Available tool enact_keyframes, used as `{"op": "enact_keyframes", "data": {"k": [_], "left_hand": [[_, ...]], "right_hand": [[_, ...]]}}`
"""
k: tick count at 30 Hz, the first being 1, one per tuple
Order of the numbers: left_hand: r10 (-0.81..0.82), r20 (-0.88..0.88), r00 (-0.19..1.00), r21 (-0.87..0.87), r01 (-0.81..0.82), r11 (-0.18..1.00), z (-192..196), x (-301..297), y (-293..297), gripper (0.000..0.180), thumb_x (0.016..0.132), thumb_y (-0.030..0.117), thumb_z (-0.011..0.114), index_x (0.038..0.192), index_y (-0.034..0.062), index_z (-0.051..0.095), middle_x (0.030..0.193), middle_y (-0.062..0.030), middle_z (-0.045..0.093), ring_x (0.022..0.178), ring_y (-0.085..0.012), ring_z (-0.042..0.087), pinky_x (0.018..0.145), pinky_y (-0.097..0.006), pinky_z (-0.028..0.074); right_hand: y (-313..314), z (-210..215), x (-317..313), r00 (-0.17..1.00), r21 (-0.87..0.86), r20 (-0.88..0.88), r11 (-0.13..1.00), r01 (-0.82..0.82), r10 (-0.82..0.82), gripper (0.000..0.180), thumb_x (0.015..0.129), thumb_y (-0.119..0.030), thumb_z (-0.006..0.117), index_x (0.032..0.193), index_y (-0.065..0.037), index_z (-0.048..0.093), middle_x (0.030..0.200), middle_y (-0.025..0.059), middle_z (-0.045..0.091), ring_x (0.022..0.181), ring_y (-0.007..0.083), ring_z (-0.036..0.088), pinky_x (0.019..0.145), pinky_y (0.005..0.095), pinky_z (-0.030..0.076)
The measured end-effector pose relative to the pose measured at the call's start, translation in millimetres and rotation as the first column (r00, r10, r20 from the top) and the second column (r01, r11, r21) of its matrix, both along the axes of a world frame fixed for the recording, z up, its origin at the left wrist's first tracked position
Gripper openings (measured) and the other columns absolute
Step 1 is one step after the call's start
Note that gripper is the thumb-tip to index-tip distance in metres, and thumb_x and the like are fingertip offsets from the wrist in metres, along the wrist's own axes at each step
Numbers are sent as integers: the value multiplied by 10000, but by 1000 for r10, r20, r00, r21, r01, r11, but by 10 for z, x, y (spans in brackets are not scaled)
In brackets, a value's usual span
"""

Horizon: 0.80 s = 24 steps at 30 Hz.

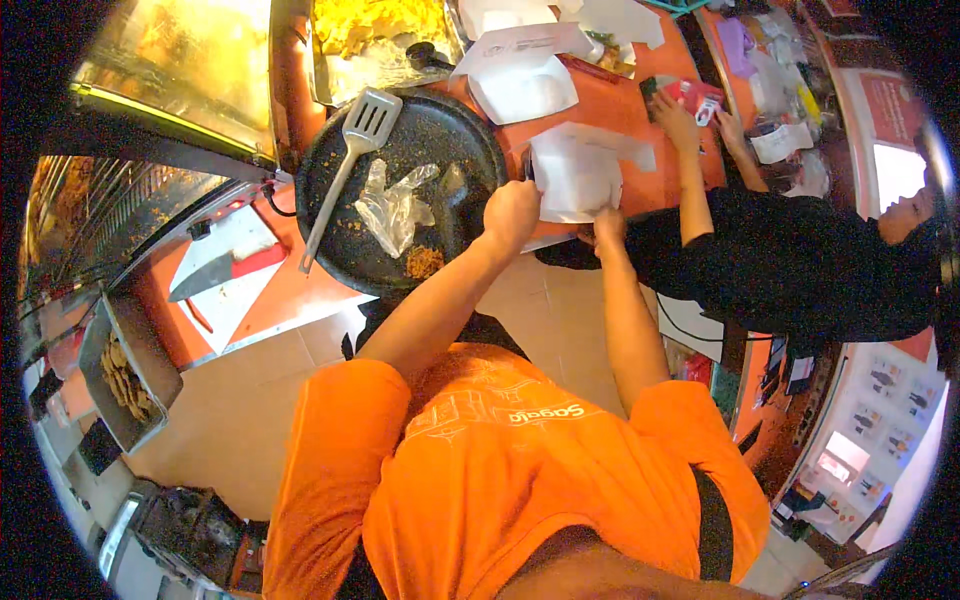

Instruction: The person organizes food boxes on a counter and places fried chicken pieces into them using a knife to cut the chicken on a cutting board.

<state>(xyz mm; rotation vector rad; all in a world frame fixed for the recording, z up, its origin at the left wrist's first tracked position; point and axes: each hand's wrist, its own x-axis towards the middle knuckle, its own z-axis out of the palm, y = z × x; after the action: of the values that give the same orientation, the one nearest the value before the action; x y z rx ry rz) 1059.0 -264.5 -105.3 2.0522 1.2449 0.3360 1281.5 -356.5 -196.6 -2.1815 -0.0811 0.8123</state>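
Note:
A white paper food box (577, 180) with flaps standing up lies at the near edge of the orange counter. My left hand (512, 215) is closed at its left side, the fingers curled and partly hidden. At the near right corner, my right hand (607, 228) pinches the box's edge. What the box holds inside cannot be made out. Left of my left hand is a round black pan (330, 240) bearing a slotted metal spatula (345, 165), crumpled clear plastic gloves (398, 210) and a small heap of brown crumbs (425, 262).
Another white box (522, 90) stands farther back, by a metal tray (385, 70) of yellow food. At right, a person in black (780, 260) handles a red packet (690, 97). A knife (205, 277) lies on a white board (225, 310) at left, near a bin of fried pieces (125, 380).

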Motion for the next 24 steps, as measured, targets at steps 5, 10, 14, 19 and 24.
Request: {"op": "enact_keyframes", "data": {"k": [5,10,14,19,24], "left_hand": [[-38,-114,993,-123,24,992,115,306,201,272,883,275,615,869,28,729,904,-221,698,832,-381,696,720,-457,572],[34,-172,985,-237,-74,969,-44,403,431,292,870,313,632,955,47,718,981,-217,693,920,-385,682,792,-472,556],[27,-199,980,-213,-71,974,-138,314,432,246,875,206,559,927,33,726,971,-232,694,909,-378,692,780,-460,564],[-46,-175,983,-188,12,982,-4,259,405,247,870,121,508,912,11,726,958,-245,694,910,-388,692,765,-472,568],[-114,-166,979,-197,80,977,-79,291,357,242,865,121,510,895,4,720,952,-251,691,901,-393,691,774,-472,564]], "right_hand": [[-212,-440,468,662,-518,399,751,-408,635,446,886,-257,425,1124,98,550,947,276,645,772,412,665,622,451,564],[-126,-502,521,834,-235,350,902,-362,426,468,858,-206,462,1224,87,470,976,281,642,805,461,642,660,497,545],[150,128,-51,805,-169,473,934,-315,357,540,832,-153,544,1310,47,396,1071,281,594,1000,438,596,871,517,487],[238,827,-278,336,-346,770,798,-494,542,635,809,-211,645,1351,7,397,1213,287,545,1187,417,504,980,486,429],[596,886,-128,288,-736,318,427,-526,903,703,779,-326,702,1343,-10,427,1274,273,539,1218,427,493,976,476,443]]}}
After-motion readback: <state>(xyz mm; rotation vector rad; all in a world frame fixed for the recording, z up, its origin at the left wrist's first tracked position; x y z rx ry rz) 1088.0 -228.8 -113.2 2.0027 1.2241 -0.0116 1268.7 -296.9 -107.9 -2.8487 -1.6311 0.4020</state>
